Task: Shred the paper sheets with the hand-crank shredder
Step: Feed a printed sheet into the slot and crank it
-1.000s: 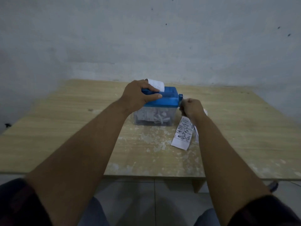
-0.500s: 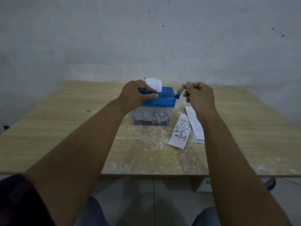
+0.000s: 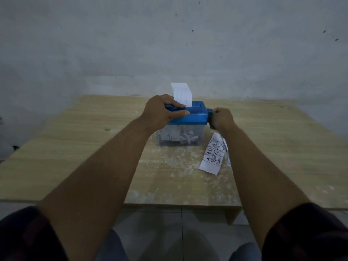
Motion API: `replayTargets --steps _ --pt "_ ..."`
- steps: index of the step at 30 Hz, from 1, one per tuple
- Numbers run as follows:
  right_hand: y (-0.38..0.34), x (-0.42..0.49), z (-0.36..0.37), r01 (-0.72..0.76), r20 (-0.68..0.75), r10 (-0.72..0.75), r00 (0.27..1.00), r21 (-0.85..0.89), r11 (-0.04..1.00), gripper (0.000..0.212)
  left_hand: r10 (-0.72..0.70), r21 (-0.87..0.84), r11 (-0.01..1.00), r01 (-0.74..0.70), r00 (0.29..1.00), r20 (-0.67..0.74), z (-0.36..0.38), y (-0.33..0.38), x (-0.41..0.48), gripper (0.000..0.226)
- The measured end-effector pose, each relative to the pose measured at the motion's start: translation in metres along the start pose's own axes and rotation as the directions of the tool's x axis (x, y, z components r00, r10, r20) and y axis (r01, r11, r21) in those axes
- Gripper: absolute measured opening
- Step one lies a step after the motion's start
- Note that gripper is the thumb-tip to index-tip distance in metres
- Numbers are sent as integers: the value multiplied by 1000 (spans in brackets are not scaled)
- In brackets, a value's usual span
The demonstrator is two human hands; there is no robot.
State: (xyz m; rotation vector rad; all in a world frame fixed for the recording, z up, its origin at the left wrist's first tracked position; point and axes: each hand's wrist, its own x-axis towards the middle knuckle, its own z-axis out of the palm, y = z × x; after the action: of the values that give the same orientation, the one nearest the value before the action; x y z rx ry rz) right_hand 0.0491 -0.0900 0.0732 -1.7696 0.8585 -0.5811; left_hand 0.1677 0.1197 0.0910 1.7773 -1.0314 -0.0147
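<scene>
One table (image 3: 75,147) is carrying one shredder (image 3: 190,117) with one crank (image 3: 210,111), and two hands, one left hand (image 3: 160,111) and one right hand (image 3: 222,118), are showing at it. The paper count is standing at three: one slot sheet (image 3: 181,93) standing upright, one printed sheet (image 3: 213,155) lying flat, and one plain sheet (image 3: 227,155) presenting only an edge beside it. The shreds (image 3: 186,137) inside the shredder are lying too tangled for a count.
</scene>
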Motion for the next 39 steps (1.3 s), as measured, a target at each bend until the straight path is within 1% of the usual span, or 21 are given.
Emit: replayTargets --steps 3,5,7,9,11,13,15,18,21,23,27,29,31,32,33,36,37,39 --pt "31 -31 2 -13 -49 12 999 -7 1000 25 -4 -18 1000 4 1000 -25 4 2 1 31" --pt "40 -56 2 38 -148 -34 988 21 999 30 -7 -25 1000 6 999 -36 5 1 1 31" --pt "36 -81 0 101 -261 -84 962 50 994 31 -15 -26 1000 14 999 -31 3 1 1 32" --pt "25 -99 -2 129 -308 -89 947 114 985 29 -21 -33 999 20 1000 -17 2 1 0 31" --pt "11 -108 -8 146 -309 -85 947 179 973 26 -20 -32 999 19 1000 -8 0 3 0 30" --pt "-8 -110 -19 194 -300 -134 944 182 964 23 -13 -29 999 13 1000 9 -2 2 1 30" --pt "-28 -105 -28 234 -248 -192 950 150 961 21 -14 -40 999 15 1000 26 -4 2 1 30" --pt "-43 -89 -34 249 -175 -236 956 50 967 25 -11 -16 1000 12 999 30 -3 1 3 32" --pt "-47 -70 -42 256 -113 -244 963 108 961 20 2 10 1000 -3 1000 19 -2 2 3 34" --pt "-51 -59 -46 263 -57 -257 965 140 955 25 20 29 999 -21 999 34 -3 1 4 34" --pt "-62 -40 -41 277 -20 -278 960 167 946 31 24 22 999 -26 998 56 -6 3 1 33" --pt "-61 -28 -35 214 5 -222 975 239 947 34 28 33 999 -30 998 63 -5 3 2 32" --pt "-60 -16 -32 100 40 -119 992 326 940 34 27 21 999 -28 998 56 -4 4 2 31" --pt "-59 -10 -31 47 49 -68 996 343 938 33 18 10 1000 -18 998 54 -4 4 2 30" --pt "-57 -2 -30 9 55 -28 998 326 945 32 12 2 1000 -12 998 55 -4 5 1 30" --pt "-38 5 -22 -95 73 87 993 103 990 33 10 2 1000 -10 998 69 -5 3 0 29" --pt "-25 6 -19 -159 122 150 981 67 985 31 10 0 1000 -10 998 68 -5 3 0 28" --pt "5 -1 -12 -269 206 247 947 87 959 29 6 -4 1000 -6 999 41 -3 2 0 23"
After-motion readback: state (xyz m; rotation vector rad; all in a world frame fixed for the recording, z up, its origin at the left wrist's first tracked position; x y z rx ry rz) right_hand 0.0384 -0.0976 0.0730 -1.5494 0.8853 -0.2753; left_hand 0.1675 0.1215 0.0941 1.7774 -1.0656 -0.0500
